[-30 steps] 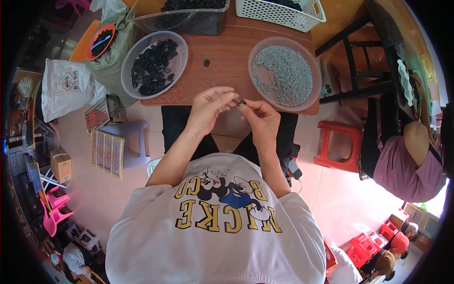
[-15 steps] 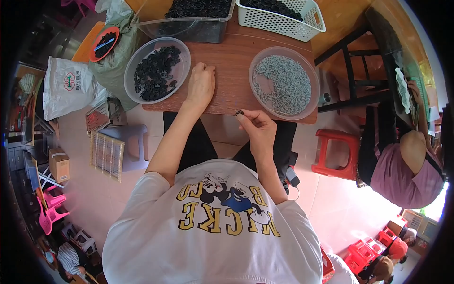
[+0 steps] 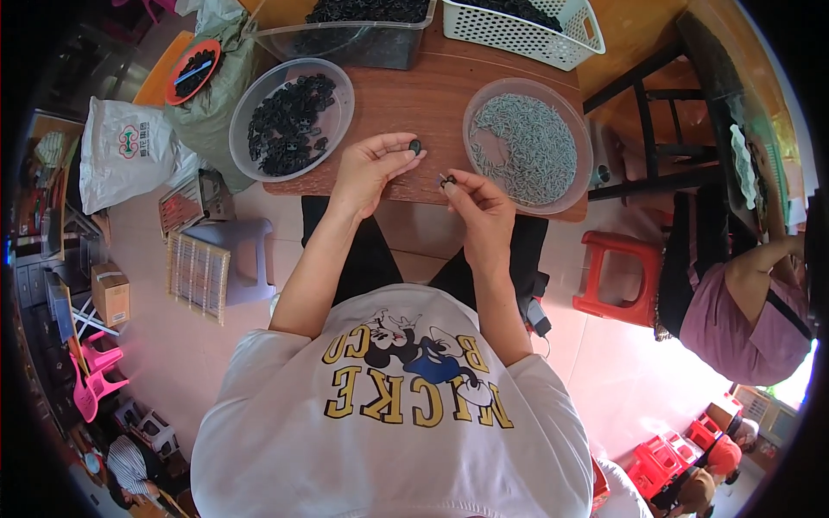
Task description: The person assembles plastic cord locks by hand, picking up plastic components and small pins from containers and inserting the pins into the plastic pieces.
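My left hand (image 3: pixel 370 173) is over the table's near edge, pinching a small black oval plastic piece (image 3: pixel 415 147) between thumb and fingertips. A short way to the right, my right hand (image 3: pixel 485 212) is closed on a small black piece (image 3: pixel 447 181) with a thin metal shank sticking out of it. The two pieces are apart. Left of my hands, a clear round bowl (image 3: pixel 344 110) holds many loose black plastic pieces (image 3: pixel 289 126). Beside my right hand another clear round bowl (image 3: pixel 585 147) is filled with silvery screws (image 3: pixel 537 148).
At the table's (image 3: pixel 406 104) far side are a clear bin (image 3: pixel 371 56) and a white perforated basket (image 3: pixel 518 43), both with black pieces. An orange dish (image 3: pixel 210 89) rests on a sack at left. A red stool (image 3: pixel 617 276) and a person in purple (image 3: pixel 734 332) are at right.
My left hand has lifted off the table beside the left bowl and moved right, now with a black piece in its fingertips. My right hand has shifted slightly right and up.
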`<state>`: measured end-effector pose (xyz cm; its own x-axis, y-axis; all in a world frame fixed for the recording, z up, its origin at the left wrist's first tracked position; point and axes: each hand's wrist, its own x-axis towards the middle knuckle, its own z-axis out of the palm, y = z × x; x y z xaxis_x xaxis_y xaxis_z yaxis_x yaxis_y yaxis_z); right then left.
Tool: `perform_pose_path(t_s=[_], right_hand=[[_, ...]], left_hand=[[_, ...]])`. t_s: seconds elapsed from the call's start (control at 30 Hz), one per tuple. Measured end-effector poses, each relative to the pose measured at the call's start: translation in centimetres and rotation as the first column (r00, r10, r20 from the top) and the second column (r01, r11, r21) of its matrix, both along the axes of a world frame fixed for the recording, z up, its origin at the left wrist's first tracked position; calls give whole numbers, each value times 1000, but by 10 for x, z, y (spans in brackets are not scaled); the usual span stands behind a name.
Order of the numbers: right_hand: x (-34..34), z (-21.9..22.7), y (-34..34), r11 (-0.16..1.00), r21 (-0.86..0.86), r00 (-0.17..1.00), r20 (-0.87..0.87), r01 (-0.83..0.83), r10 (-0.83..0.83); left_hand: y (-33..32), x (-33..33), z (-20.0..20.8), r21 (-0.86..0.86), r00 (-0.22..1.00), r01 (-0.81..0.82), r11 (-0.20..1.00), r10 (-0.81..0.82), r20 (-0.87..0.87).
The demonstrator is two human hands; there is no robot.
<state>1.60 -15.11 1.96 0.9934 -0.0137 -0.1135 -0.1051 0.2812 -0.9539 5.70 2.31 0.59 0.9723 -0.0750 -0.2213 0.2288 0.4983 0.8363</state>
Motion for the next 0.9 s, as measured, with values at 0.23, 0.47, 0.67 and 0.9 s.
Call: perform_pose_path(t_s=[0.23,0.47,0.67,0.9], right_hand=[[-2,-3,3,1000,15,1000,-11,9,-9],[-5,-4,6,998,-66,1000,4,-16,17],[1,-21,7,976,-211,998,36,-49,58],[17,-6,12,956,-294,992,126,12,26]], left_hand=[[1,-4,5,-76,998,23,997,-27,-53],[8,8,-3,882,838,-434,186,-275,471],[19,12,7,530,996,3,848,-50,75],[18,-9,28,-55,985,133,990,-138,-102]])
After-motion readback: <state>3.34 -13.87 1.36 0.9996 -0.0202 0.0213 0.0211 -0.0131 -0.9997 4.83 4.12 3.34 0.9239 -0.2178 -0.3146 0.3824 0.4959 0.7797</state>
